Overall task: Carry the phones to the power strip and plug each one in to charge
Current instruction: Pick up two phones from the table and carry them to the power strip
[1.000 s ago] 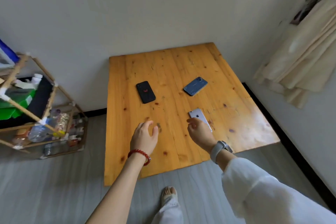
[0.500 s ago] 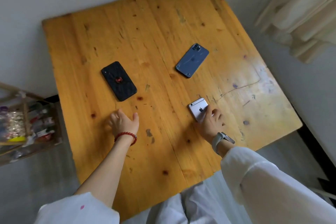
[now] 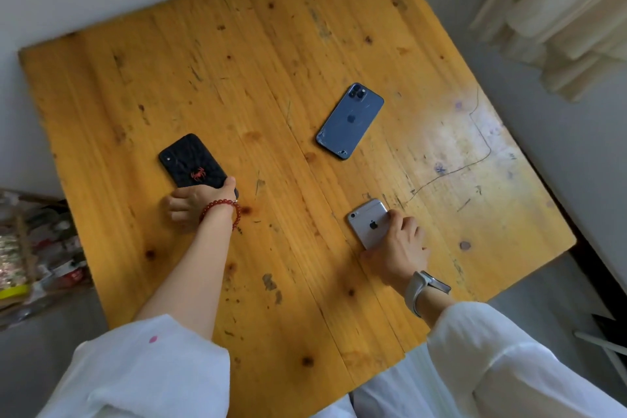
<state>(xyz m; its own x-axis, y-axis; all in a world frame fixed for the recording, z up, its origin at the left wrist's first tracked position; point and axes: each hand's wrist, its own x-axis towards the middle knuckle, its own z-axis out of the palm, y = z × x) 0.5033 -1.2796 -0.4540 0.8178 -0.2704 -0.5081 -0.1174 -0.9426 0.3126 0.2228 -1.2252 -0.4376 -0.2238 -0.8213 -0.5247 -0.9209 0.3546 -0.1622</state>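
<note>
Lying face down on the wooden worktop [image 3: 142, 85] are three phones, well apart from one another. The black phone [image 3: 192, 163] runs diagonally, its camera end toward the far left and its near end toward the person; a red spider emblem shows on its textured back. The left hand [image 3: 200, 202], a red bead bracelet [image 3: 222, 210] on its wrist, meets that near end, thumb on the right corner and the other fingers curled at the left side, though whether they actually clasp it is hard to judge from this angle. The silver phone [image 3: 369, 222] also lies diagonally, camera end away to the left, an Apple logo on its back. The right hand [image 3: 398, 249], wearing a grey watch [image 3: 424, 288], covers its near end with fingers wrapped over the right edge, gripping it against the wood. The blue phone [image 3: 351, 120] rests untouched farther off, between and beyond both hands, camera end pointing far right, Apple logo visible, its back cracked near the lower corner.
</note>
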